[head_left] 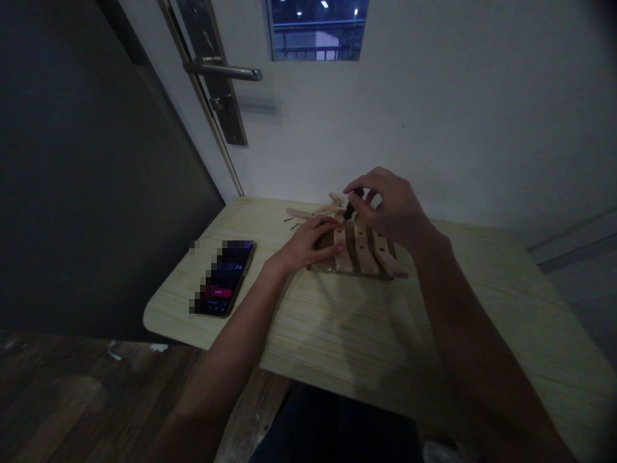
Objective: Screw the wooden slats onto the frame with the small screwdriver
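Note:
My right hand [385,199] is closed around the black handle of a screwdriver [349,209], whose tip points down at a curved wooden piece [342,252]. With fingers and thumb apart, my left hand [311,243] presses on that same piece from the left. Two more curved wooden pieces, a middle one [365,251] and a right one [388,257], lie alongside it, each with dark holes. All of them rest on a brown board [324,262]. Behind my left hand lie loose wooden pieces [313,212] and a few small screws [292,223].
A phone [224,283] with a lit screen lies at the left of the light wooden table [337,334]. Behind the table stands a white door [434,116] with a metal handle [226,71] and a small window [318,32]. A dark panel [87,180] rises at the left.

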The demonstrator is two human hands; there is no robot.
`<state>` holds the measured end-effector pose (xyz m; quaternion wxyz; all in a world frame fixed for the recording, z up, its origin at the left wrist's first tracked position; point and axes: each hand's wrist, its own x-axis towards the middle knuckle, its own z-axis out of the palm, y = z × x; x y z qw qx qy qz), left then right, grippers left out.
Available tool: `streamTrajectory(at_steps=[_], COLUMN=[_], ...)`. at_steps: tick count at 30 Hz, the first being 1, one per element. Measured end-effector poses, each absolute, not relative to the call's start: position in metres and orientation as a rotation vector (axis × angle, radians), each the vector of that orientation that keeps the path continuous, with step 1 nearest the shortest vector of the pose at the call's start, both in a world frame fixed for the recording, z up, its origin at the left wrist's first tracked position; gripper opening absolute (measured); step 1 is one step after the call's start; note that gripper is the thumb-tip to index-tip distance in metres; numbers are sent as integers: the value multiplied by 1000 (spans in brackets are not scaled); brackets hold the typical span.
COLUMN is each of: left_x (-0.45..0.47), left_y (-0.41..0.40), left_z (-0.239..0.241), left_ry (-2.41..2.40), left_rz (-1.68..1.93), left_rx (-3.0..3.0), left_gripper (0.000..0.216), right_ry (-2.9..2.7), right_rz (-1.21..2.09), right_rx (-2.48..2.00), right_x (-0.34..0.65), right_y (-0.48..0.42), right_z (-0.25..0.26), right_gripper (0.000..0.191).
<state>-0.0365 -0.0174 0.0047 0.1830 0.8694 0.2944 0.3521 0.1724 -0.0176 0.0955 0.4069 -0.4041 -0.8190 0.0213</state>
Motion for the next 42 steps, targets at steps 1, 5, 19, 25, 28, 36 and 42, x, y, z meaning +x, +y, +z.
streamTrajectory(at_steps=[1,5,19,25,28,36,42], left_x=[-37,-37,-36,-36,-37,-37,-37], left_y=[-17,-16,-20,-17,-16,-16,-16], left_z=[5,3,8,5,3,2,3], left_ry=[827,836,867,845,847,844,848], left_rz=[991,974,968,990,994,988,981], left_rx=[2457,2467,2455,2461,2461,2467,2455], left_gripper=[53,49,49,51,52,52,50], right_ry=[-2060,-2045,-1978,-2052,-2042,-2028,-1982], right_rz=[71,186,181,152,188,166,94], right_rx=[-994,-973,-927,-871,-925,-1034,-998], right_x=[173,172,172,172,171,168,168], right_y=[-17,-17,-12,-18,-21,-18,-11], right_z=[96,98,95,98,100,102,95], right_gripper=[18,22,15,25,28,9,18])
